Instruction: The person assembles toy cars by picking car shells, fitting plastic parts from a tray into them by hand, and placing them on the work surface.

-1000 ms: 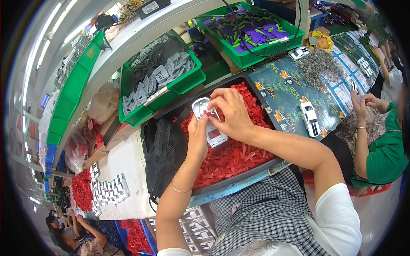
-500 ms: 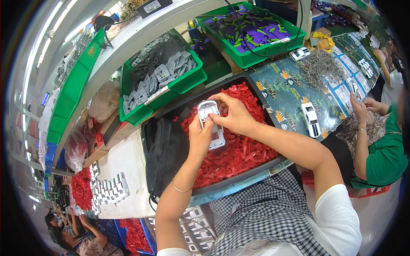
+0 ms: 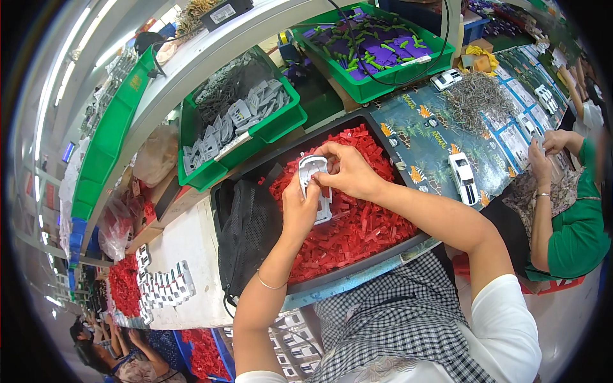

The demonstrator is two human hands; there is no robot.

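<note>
Between both hands I hold a white toy car body (image 3: 323,209), its hollow side facing up, over a black tray (image 3: 373,260) heaped with small red plastic pieces (image 3: 357,239). My left hand (image 3: 300,205) grips the shell's lower left side, thumb at the inner edge. My right hand (image 3: 350,171) has its fingers round the upper end, with thumb and fingertips pressed at the inside. Whether a small part sits under the fingertips is hidden. A black mesh bag (image 3: 249,233) lies in the tray's left part, beside my left forearm.
Green bins hold grey parts (image 3: 255,102) and purple and green parts (image 3: 383,48). Rows of white car shells (image 3: 169,287) stand on the left table. At right, a finished-looking white car (image 3: 464,179) and a pile of metal pins (image 3: 482,99) lie near a co-worker in green (image 3: 575,236).
The car body has tilted slightly in my hands and shifted a little; my grip stays much the same. At right, the co-worker's hands have come up and together.
</note>
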